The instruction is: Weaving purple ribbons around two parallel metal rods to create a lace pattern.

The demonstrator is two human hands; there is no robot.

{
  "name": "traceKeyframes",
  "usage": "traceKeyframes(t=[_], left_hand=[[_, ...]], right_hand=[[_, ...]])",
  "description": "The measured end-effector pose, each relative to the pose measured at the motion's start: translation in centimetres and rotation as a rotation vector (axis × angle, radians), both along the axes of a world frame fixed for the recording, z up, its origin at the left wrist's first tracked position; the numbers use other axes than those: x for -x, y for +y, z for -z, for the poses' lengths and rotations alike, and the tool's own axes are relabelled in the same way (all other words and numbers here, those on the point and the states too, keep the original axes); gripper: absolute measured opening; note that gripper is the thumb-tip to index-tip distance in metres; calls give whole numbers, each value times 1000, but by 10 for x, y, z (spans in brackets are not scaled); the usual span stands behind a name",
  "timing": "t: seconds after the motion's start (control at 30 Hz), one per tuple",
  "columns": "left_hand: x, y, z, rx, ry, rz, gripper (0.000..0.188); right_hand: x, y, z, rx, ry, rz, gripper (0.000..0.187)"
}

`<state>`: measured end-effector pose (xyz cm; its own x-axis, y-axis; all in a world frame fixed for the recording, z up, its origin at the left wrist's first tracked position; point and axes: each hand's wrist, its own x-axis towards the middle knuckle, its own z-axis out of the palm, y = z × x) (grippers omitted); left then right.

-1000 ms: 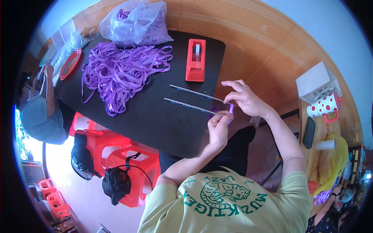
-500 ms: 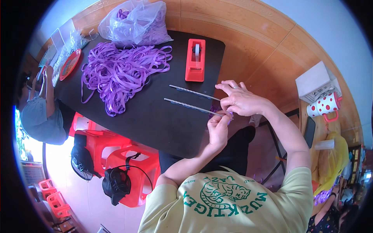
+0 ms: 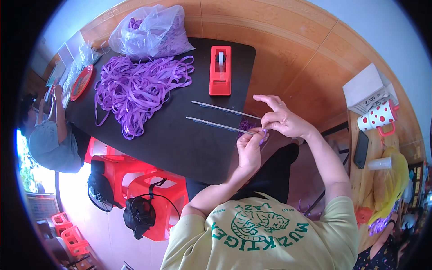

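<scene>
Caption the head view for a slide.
Left hand and right hand at a purple ribbon near two grey rods, a ribbon heap on the table.

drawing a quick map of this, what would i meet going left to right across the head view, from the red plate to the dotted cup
red plate → ribbon pile → tape dispenser → left hand → right hand → dotted cup

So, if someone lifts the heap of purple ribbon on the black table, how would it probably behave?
The purple ribbon heap would likely be floppy, since its strips fold and curl loosely. It may tangle or trail, as many loops cross one another. It is probably light for its bulk, because the strips look thin and flat.
</scene>
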<state>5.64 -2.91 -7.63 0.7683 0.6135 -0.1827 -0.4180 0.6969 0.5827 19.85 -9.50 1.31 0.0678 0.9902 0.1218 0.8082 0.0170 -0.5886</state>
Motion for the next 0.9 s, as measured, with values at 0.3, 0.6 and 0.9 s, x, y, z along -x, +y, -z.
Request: traceKeyframes(t=[0.3,0.6,0.9], left_hand=[[-2,0,-4,-21,10,6,8],[7,4,-4,-73,148,15,8],[27,-13,10,-103,48,226,14]], right_hand=[[-5,-34,78,-311,826,318,8],[22,7,93,-329,1369,151,18],[44,-9,78,-439,1511,426,30]])
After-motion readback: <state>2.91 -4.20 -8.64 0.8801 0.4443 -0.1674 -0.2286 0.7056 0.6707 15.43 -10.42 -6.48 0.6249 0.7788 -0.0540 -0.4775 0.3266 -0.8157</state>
